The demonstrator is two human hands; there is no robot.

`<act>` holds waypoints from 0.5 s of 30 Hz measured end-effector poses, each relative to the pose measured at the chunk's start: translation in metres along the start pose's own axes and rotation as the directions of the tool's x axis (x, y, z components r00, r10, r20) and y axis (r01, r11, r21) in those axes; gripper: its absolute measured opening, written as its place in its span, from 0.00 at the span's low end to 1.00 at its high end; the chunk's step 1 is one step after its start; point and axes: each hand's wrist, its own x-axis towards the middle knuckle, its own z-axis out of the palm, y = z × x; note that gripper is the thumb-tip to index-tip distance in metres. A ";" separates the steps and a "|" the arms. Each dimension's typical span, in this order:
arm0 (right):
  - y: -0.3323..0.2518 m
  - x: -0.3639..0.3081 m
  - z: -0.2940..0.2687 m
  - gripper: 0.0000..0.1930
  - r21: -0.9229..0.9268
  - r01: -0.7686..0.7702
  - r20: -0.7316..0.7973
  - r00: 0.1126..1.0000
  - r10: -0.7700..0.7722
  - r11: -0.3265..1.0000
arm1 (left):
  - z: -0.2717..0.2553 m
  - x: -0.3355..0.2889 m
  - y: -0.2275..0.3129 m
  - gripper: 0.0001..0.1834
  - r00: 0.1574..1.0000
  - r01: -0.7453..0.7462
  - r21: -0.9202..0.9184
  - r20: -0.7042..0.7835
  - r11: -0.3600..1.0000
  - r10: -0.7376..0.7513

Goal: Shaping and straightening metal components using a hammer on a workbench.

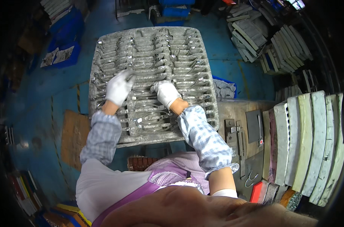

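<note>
A large grey moulded tray [149, 138] lies before me, with rows of slots holding several bent, thin metal pieces [153, 118]. White gloves cover both hands. Over the left-middle rows is my left hand [119, 89]; its fingertips are smeared by motion, so their grip cannot be made out. My right hand [166, 94] rests low over the middle rows, its fingers curled together at the slots. Whatever those fingers pinch is hidden by the glove. Small white tags [139, 120] show on some of the metal pieces.
To the right, a workbench [232, 109] carries flat metal tools [238, 142] and a row of upright grey trays [302, 143]. More stacked trays [249, 36] stand at the far right. Blue bins [66, 53] sit at the far left, and cardboard [75, 138] lies on the floor.
</note>
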 end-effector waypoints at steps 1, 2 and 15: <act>-0.003 -0.002 -0.005 0.17 -0.020 -0.013 -0.006 1.000 0.013 1.000 | 0.008 0.017 0.004 0.16 0.998 -0.056 0.068 0.010 0.996 0.056; -0.004 -0.009 -0.012 0.18 0.126 -0.017 -0.154 0.987 0.037 0.992 | 0.020 0.034 0.009 0.19 0.994 -0.104 0.178 0.061 0.979 0.094; -0.018 -0.314 -0.031 0.13 0.655 -0.419 -0.399 0.515 0.759 0.629 | 0.087 0.148 -0.002 0.22 0.832 -0.416 0.057 0.426 0.908 0.355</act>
